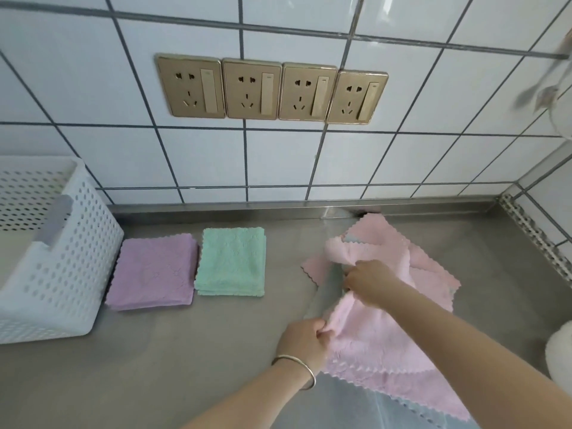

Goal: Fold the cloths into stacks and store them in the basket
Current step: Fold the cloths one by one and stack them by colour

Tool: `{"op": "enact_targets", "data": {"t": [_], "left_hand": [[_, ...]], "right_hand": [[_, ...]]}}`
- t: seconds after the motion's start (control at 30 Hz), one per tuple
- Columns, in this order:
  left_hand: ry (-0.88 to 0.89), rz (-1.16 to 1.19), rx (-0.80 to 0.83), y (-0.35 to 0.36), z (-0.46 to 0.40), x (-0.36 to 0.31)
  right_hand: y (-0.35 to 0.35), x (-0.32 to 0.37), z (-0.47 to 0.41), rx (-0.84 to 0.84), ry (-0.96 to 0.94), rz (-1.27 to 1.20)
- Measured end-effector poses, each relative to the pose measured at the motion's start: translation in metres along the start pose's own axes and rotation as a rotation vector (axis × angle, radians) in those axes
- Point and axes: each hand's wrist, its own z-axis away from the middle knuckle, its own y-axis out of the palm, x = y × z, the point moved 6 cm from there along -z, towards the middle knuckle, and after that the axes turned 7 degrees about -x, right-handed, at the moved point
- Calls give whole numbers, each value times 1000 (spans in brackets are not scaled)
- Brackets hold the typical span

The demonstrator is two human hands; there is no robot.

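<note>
The pink cloth [371, 342] is held at one edge by both hands: the left hand [305, 339] has fingers curled in a closed grip on the near end of that edge, and the right hand [366, 284] pinches the same edge farther back, toward the wall. The gripped edge is thus seen to run from near-left to far-right, with the rest of the cloth trailing down and to the right of both grips, over the front of the counter [185, 366]. Beneath and behind the right hand a loose pile of pink cloths [387, 239] is spread, reaching almost to the back upstand. To the left, bare steel lies open for a fold to be laid out. Beyond it a folded green stack [232, 261] and a purple stack [153, 270] sit just beside each other, the purple one next to the white basket [62, 274], which the left hand is nearer.
</note>
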Motion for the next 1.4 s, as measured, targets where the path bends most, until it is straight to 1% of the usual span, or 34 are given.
{"op": "enact_targets", "data": {"t": [0.07,0.2,0.3,0.43,0.53,0.63,0.7,0.77,0.8,0.87,0.93,1.0,1.13,1.23,1.3,1.4], "left_hand": [[66,33,18,-16,6,-9],[167,40,43,-63,14,-8],[207,15,-19,-119,26,6],[229,-27,-133,-197,39,28],[254,-131,-275,-257,50,35],[293,-135,-384,-308,77,39],[317,-124,-445,-334,99,46],[349,-109,-452,-344,119,56],[346,-90,-426,-342,129,65],[335,-67,-342,-332,147,87],[308,-115,-220,-314,161,119],[274,-166,-100,-290,173,146],[157,-213,87,-240,191,200],[60,-291,210,-205,195,237],[0,-361,302,-188,198,254],[-38,-396,418,-173,205,262]], "right_hand": [[-8,-21,5,-16,99,-17],[-36,-58,32,-43,278,-197],[-73,-59,52,-108,357,-248],[-134,-36,64,-315,390,-272],[-170,-22,68,-491,428,-284],[-200,4,77,-688,413,-418],[-214,25,87,-810,364,-512],[-215,40,95,-846,313,-619],[-211,48,98,-804,301,-687],[-196,72,103,-634,257,-841],[-174,101,109,-512,186,-949],[-143,123,115,-420,165,-1020],[-67,173,119,-157,177,-981],[-23,204,127,-3,273,-990],[1,219,134,73,319,-1030],[16,237,141,220,295,-998]]}}
